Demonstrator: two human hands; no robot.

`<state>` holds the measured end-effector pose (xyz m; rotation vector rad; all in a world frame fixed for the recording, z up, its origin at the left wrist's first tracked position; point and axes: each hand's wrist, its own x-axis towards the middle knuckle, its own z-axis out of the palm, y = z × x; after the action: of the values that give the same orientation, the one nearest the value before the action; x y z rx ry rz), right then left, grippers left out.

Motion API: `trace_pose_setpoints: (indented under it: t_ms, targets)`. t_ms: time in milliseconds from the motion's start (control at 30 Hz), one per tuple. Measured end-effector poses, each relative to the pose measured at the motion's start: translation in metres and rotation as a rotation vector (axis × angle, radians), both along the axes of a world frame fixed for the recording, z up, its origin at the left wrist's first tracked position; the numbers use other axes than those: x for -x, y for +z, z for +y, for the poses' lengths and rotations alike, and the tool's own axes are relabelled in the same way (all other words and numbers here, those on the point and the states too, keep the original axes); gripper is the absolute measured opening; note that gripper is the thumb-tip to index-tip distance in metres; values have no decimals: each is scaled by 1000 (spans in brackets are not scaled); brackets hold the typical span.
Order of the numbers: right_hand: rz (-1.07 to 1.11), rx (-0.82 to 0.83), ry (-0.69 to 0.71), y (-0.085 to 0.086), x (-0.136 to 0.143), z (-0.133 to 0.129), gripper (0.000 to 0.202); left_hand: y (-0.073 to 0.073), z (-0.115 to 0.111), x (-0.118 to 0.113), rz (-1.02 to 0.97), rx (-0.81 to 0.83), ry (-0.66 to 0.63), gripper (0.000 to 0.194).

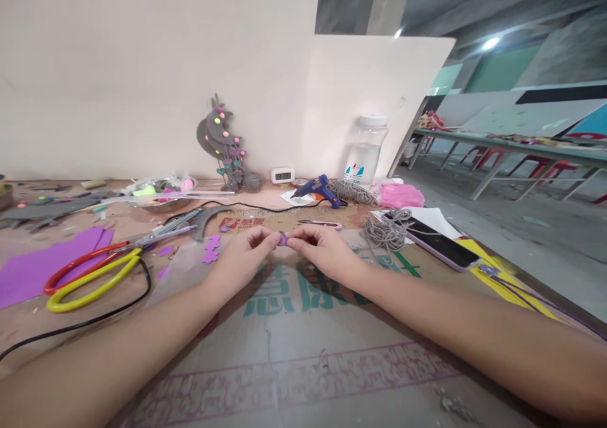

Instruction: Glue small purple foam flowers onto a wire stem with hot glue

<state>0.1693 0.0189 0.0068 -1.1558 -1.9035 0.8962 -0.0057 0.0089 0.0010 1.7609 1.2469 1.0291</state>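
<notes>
A small purple piece point(283, 239) is pinched at the fingertips of both hands, above the printed cardboard sheet point(294, 358). My left hand point(249, 251) grips its left edge, and my right hand point(317, 244) grips its right edge. The fingers hide much of it, so its exact shape does not show. Purple foam cutouts point(211, 248) lie just left of my left hand. A slim pink-handled craft knife point(320, 224) rests beyond my right hand. Further back, a blue glue gun point(318, 189) stands on a white scrap.
Scissors with red and yellow handles point(95, 276) lie at left by purple sheets point(52, 263). To the right are grey cord point(387, 229), a phone point(439, 241) and a yellow sheet point(509, 276). A water bottle point(365, 153), small clock point(282, 175) and grey hanging ornament point(222, 140) stand behind.
</notes>
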Motion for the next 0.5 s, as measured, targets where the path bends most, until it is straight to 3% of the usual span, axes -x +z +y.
trace_pose_setpoints:
  t_ms: [167,500]
  targets:
    - [50,1,21,-1,-1,2,18,-4,3,0,-121,-10,20,37]
    - [-17,-96,30,0,-4,1,27,5,-3,-3,-36,26,12,27]
